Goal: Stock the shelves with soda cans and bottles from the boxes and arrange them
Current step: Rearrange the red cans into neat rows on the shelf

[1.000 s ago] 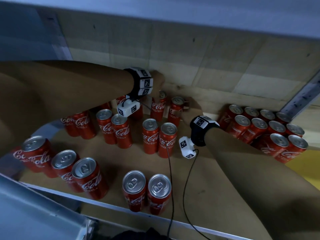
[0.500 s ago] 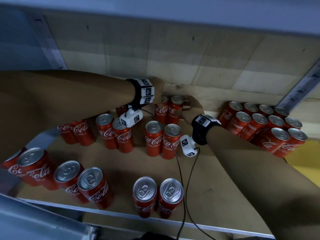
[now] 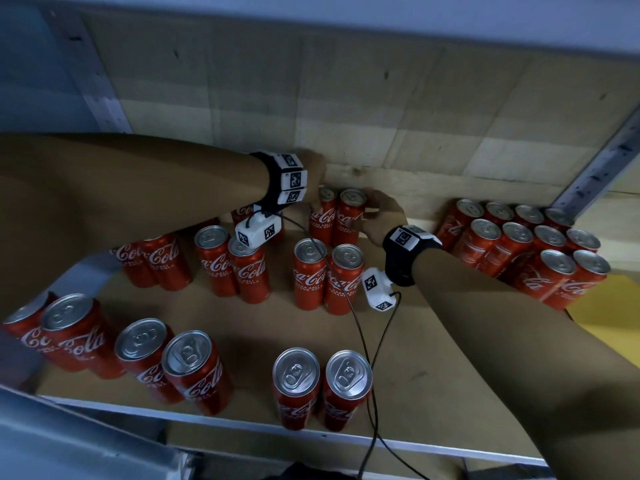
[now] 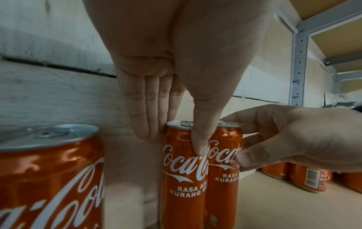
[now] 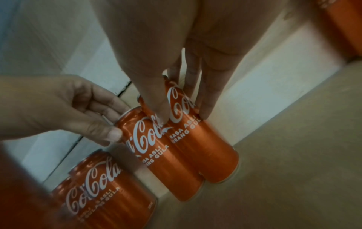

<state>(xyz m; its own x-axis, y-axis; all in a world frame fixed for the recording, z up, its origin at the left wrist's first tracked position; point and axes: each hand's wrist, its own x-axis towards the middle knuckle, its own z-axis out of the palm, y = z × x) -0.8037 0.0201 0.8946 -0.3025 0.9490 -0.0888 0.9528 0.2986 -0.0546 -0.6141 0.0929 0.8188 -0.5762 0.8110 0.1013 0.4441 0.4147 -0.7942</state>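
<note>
At the back of the shelf point(image 3: 433, 344), two upright cans stand touching. Your left hand point(image 3: 313, 171) grasps the left can point(image 3: 322, 216), thumb in front; your right hand point(image 3: 382, 216) pinches the right can point(image 3: 348, 220). Your fingers behind them are hidden, probably touching.

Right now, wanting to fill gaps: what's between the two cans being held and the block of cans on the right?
Only bare shelf board lies there, seen in the head view.

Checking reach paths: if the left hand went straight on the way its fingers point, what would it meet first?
Probably the shelf board: the left hand points down beside the can it pinches; depth is unclear.
</note>
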